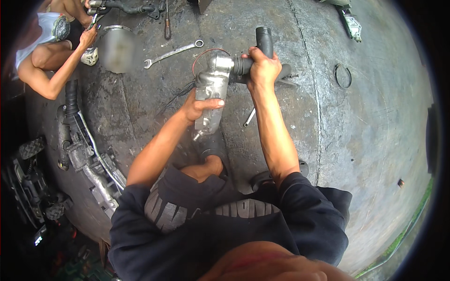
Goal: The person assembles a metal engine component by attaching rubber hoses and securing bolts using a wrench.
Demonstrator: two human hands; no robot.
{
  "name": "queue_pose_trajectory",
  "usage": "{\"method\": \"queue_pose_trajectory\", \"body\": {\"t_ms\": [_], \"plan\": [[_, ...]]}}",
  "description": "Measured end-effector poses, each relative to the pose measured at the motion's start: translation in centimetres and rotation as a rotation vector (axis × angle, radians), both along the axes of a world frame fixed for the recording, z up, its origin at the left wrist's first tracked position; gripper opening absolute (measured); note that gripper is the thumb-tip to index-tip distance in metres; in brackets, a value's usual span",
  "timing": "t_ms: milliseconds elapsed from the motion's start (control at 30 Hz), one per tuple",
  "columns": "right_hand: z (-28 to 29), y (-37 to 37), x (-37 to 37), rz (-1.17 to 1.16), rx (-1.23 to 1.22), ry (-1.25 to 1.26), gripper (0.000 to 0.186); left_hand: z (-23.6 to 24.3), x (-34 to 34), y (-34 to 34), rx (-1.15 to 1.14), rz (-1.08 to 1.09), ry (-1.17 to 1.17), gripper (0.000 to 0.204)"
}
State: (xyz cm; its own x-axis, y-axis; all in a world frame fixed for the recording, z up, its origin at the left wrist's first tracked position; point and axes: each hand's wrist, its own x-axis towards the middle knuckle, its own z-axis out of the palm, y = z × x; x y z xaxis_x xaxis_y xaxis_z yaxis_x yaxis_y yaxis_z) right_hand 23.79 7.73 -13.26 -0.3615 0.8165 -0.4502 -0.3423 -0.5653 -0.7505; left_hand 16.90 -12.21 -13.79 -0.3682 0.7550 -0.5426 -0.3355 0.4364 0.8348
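Observation:
A silver cast-metal housing is held up above the dark floor, in front of my body. My left hand wraps round its lower body, thumb across the front. A black ribbed rubber hose joins the top of the housing on its right side. My right hand is closed round the black pipe at the hose's far end, and one arm of that pipe sticks up past my fingers. Beneath the held parts, a thin red loop shows. A small wrench lies between my forearms, its upper end hidden.
A combination wrench and a screwdriver lie beyond my hands. At upper left a co-worker crouches by a blurred cylinder. Metal assemblies lie at left; a black ring clamp and metal part at right.

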Motion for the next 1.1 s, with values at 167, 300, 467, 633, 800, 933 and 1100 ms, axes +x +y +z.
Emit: {"method": "queue_pose_trajectory", "body": {"t_ms": [167, 300, 467, 633, 800, 933, 1100], "plan": [[-1.4, -0.6, 0.3, 0.119, 0.274, -0.073, 0.021, -0.1, -1.1, -1.1, 0.022, 0.019, -0.404, 0.046], [1.3, -1.0, 1.2, 0.279, 0.654, -0.086, 0.021, 0.9, -2.6, -2.6, 0.021, -0.02, -0.424, 0.052], [2.6, -0.4, 1.6, 0.282, 0.973, 0.121, 0.034, 4.0, -2.8, -4.5, 0.105, -0.02, -0.013, 0.06], [4.9, 3.9, 3.1, 0.685, 0.708, 0.491, 0.071, 11.2, -2.5, -3.4, 0.191, 0.017, 0.381, 0.068], [5.0, 7.6, 1.8, 1.252, 0.232, 0.733, 0.083, 15.4, -3.2, -2.9, 0.09, -0.273, 1.127, 0.067], [5.9, 5.7, 2.2, 1.715, -0.117, 0.51, 0.066, 16.4, -4.6, -4.4, 0.171, -0.349, 1.262, 0.068], [4.8, 2.0, 5.9, 1.769, 0.022, 0.483, 0.061, 19.0, -4.0, -0.5, 0.341, -0.621, 1.358, 0.064]]}}
